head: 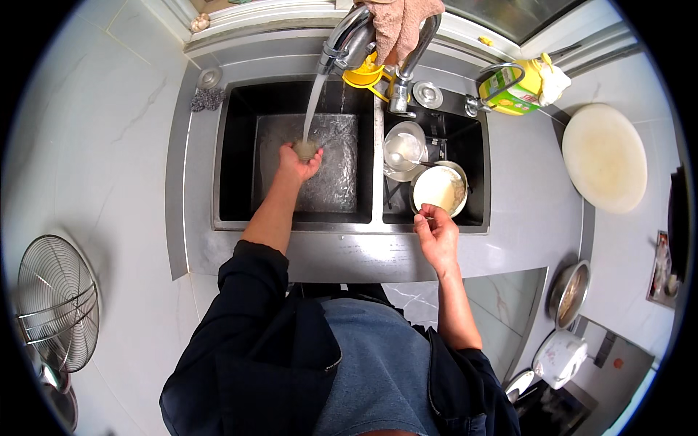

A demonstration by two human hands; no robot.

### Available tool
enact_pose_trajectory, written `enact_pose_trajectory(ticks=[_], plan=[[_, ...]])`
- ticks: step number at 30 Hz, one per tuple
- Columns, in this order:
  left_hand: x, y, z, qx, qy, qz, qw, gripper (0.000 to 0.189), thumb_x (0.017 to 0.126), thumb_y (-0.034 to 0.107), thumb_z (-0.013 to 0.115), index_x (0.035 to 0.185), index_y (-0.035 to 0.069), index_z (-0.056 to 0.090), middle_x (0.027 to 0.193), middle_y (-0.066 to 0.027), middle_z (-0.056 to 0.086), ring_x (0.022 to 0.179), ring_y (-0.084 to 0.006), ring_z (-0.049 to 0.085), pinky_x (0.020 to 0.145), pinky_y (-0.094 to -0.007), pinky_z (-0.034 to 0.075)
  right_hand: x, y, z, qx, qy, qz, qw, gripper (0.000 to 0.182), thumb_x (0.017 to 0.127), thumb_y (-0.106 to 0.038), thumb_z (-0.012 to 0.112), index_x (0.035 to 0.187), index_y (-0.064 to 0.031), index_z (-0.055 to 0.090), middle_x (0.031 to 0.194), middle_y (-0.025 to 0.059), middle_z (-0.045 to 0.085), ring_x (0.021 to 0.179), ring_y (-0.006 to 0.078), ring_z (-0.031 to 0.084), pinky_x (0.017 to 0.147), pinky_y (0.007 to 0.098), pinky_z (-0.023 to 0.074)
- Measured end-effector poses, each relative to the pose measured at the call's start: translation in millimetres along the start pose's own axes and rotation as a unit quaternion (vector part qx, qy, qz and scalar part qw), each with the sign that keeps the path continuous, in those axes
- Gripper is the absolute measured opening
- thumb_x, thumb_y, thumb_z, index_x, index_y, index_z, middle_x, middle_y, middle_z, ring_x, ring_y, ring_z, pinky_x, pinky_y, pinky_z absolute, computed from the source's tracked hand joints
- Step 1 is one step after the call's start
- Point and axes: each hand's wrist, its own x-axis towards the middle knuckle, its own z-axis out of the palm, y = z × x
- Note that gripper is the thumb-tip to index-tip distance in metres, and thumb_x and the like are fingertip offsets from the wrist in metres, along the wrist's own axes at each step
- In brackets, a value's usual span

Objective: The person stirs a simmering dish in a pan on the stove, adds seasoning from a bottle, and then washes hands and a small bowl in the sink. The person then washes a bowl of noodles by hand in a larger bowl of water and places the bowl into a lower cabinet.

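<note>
In the left basin of the black double sink (379,188), my left hand (299,164) holds a small rounded greenish-beige thing (306,150). Water from the chrome faucet (330,57) pours onto it; its exact kind is unclear. My right hand (438,233) is over the front edge of the right basin, thumb and fingertips drawn together at the near rim of a white bowl (433,191). Whether those fingers grip the rim cannot be told. That bowl sits in a metal pot (457,168). Behind it are a clear bowl (404,136) and a dark-handled spoon (399,158).
A pinkish cloth (401,27) drapes over the faucet, above a yellow strainer (364,76). Steel wool (207,100) lies at the back left. A yellow-green jug (510,92) and a round cutting board (604,158) stand right. A wire skimmer (57,305) hangs left.
</note>
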Motion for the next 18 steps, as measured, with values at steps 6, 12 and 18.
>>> enact_pose_trajectory(ticks=[6,12,18], plan=[[-9.2,6.5,-7.7,0.008,-0.068,0.012,0.998,0.056,0.095,0.045,0.036,0.121,-0.001,0.052,0.106,-0.0234,0.061,0.082,-0.0314,0.059,0.062,-0.0335,0.049,0.4,2.3,-1.9,0.014,0.005,0.004,1.000,0.025,0.089,-0.010,0.070,0.110,0.0042,0.066,0.091,0.0087,0.068,0.067,0.0112,0.061,0.062,0.0269,0.0509],[-16.3,-0.7,-0.9,0.025,-0.084,0.085,0.992,0.039,0.085,0.027,0.054,0.116,0.004,0.059,0.111,-0.0199,0.062,0.097,-0.0338,0.060,0.082,-0.0462,0.049,-0.9,-1.9,-5.4,-0.019,-0.015,0.007,1.000,0.027,0.093,-0.011,0.068,0.114,0.0057,0.063,0.092,0.0067,0.067,0.071,0.0108,0.063,0.065,0.0257,0.0520],[-18.9,6.3,-11.6,0.098,-0.190,0.016,0.977,0.036,0.084,0.024,0.054,0.115,0.007,0.061,0.113,-0.0221,0.062,0.099,-0.0364,0.061,0.080,-0.0465,0.050,-0.9,4.1,-6.2,-0.034,-0.027,0.000,0.999,0.028,0.094,-0.010,0.066,0.117,0.0065,0.062,0.092,0.0053,0.067,0.073,0.0105,0.063,0.066,0.0250,0.0525]])
